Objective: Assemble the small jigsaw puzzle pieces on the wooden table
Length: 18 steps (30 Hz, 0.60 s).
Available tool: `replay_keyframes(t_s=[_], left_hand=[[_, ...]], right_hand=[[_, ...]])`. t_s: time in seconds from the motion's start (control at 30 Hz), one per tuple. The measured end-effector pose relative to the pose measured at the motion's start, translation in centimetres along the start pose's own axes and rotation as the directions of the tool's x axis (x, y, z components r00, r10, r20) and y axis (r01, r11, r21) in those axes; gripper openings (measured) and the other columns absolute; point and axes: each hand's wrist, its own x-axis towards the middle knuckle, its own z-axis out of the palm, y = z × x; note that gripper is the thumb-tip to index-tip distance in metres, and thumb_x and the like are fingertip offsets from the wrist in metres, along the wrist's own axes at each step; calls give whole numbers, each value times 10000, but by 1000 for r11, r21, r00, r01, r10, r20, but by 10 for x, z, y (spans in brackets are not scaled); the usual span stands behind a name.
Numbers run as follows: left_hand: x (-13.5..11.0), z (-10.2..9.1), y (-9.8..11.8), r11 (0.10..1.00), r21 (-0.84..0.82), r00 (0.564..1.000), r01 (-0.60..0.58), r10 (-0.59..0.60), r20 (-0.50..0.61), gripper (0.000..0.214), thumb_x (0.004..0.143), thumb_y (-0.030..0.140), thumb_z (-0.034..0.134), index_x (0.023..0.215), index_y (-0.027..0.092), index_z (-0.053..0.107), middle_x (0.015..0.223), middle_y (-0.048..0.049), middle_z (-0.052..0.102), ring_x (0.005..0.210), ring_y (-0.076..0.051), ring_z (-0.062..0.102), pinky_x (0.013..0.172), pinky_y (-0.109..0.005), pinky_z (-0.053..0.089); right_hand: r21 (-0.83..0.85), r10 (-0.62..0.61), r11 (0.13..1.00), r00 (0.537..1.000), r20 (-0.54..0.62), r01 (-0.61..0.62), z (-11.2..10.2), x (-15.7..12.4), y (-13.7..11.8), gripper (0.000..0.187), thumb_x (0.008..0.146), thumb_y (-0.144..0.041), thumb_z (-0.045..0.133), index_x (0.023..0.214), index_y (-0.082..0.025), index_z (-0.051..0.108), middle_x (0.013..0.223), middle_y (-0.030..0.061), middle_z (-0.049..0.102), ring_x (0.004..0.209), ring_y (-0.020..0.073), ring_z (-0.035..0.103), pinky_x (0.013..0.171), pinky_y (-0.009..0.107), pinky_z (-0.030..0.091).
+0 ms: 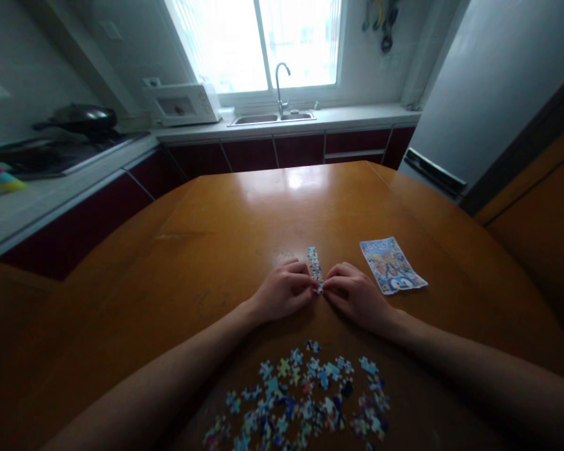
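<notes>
A short strip of joined jigsaw pieces (314,263) lies on the wooden table (225,232), pointing away from me. My left hand (284,291) and my right hand (355,294) meet at its near end, fingers curled and pinching the strip from both sides. A scatter of several loose blue and multicoloured puzzle pieces (305,398) lies on the table nearer me, between my forearms. A small printed picture card (392,265) with a cartoon design rests just right of my right hand.
Behind the table runs a kitchen counter with a sink and tap (279,100) under a bright window. A white microwave (183,105) and a wok on a stove (82,119) stand at left. A grey fridge (489,94) is at right.
</notes>
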Motion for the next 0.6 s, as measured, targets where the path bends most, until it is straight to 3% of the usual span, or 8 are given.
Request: replay_keyframes(t_s=[0.13, 0.6], left_hand=[[0, -1, 1, 1000, -1, 1000, -24, 24, -9, 193, 874, 171, 573, 824, 205, 757, 779, -40, 629, 780, -175, 535, 737, -320, 458], [1, -1, 2, 999, 34, 999, 3, -4, 33, 206, 892, 189, 582, 858, 222, 782, 763, -32, 622, 765, -169, 522, 737, -317, 446]], right_hand=[[-15, 44, 999, 998, -51, -45, 0, 0, 0, 177, 852, -52, 629, 855, -204, 719, 895, 58, 658, 886, 215, 586, 792, 369, 496], [-23, 42, 999, 999, -3, -42, 0, -2, 2, 206, 851, -49, 636, 784, -210, 746, 902, 58, 665, 881, 211, 579, 795, 369, 496]])
